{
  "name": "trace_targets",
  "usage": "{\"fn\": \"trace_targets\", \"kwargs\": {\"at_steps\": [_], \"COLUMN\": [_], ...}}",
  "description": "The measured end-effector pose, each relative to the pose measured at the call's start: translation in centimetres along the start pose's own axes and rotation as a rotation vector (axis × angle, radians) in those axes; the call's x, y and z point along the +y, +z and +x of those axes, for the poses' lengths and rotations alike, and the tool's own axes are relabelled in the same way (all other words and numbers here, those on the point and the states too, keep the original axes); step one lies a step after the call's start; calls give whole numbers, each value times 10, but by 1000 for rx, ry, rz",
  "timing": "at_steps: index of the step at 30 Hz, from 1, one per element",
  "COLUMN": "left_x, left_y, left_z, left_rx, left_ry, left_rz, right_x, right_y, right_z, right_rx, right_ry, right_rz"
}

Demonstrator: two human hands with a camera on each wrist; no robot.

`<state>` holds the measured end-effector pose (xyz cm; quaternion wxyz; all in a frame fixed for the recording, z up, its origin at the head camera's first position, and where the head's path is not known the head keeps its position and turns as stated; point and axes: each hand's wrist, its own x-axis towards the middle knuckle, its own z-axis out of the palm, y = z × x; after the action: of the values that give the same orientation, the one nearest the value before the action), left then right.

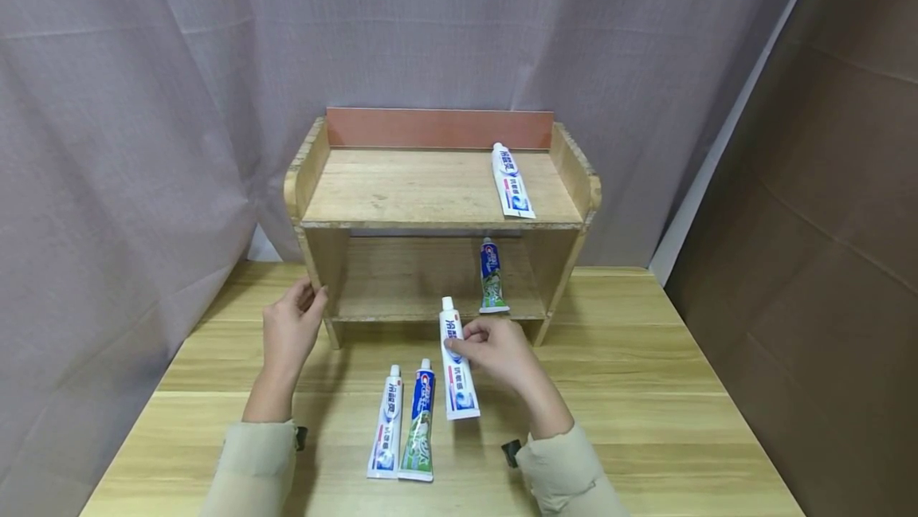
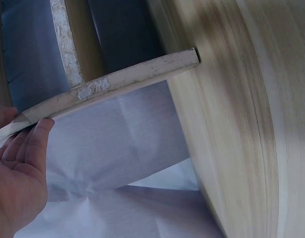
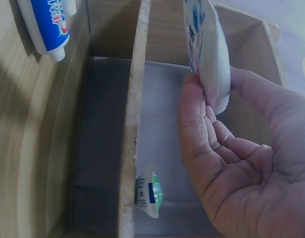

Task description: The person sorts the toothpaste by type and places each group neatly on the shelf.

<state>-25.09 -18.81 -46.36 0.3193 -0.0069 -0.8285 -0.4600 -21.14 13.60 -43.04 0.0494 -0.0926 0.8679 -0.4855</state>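
Right hand [image 1: 495, 348] pinches a white tube [image 1: 460, 385] above the table [image 1: 624, 389], near the shelf edge [image 1: 402, 318]; left hand [image 1: 290, 323] grips the side panel [image 1: 327, 258].

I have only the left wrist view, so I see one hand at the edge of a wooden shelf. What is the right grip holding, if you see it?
Observer: The right grip pinches a white toothpaste tube.
Operator: Thank you. Is there any tube on the upper shelf?
Observer: Yes, a second white tube lies there, toward the right end.
Operator: And what is lying on the table?
Observer: Two tubes, side by side: a third white tube and a blue-green tube.
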Motion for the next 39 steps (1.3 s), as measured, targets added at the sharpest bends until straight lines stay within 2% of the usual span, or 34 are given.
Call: {"fn": "trace_targets", "kwargs": {"at_steps": [7,16,26,39], "left_x": [1,1,0,1], "left_y": [0,0,0,0], "left_z": [-1,0,0,-1], "left_rx": [-9,1,-1,-3], "left_ry": [7,9,9,-9], "left_rz": [11,7,4,15], "right_x": [-12,-21,-44,-72], "right_y": [-4,-7,-15,-24], "right_z": [2,3,5,10], "right_rx": [7,-10,17,29], "right_ry": [-41,-48,-84,-144], "right_rz": [-56,-26,-86,-46]}}
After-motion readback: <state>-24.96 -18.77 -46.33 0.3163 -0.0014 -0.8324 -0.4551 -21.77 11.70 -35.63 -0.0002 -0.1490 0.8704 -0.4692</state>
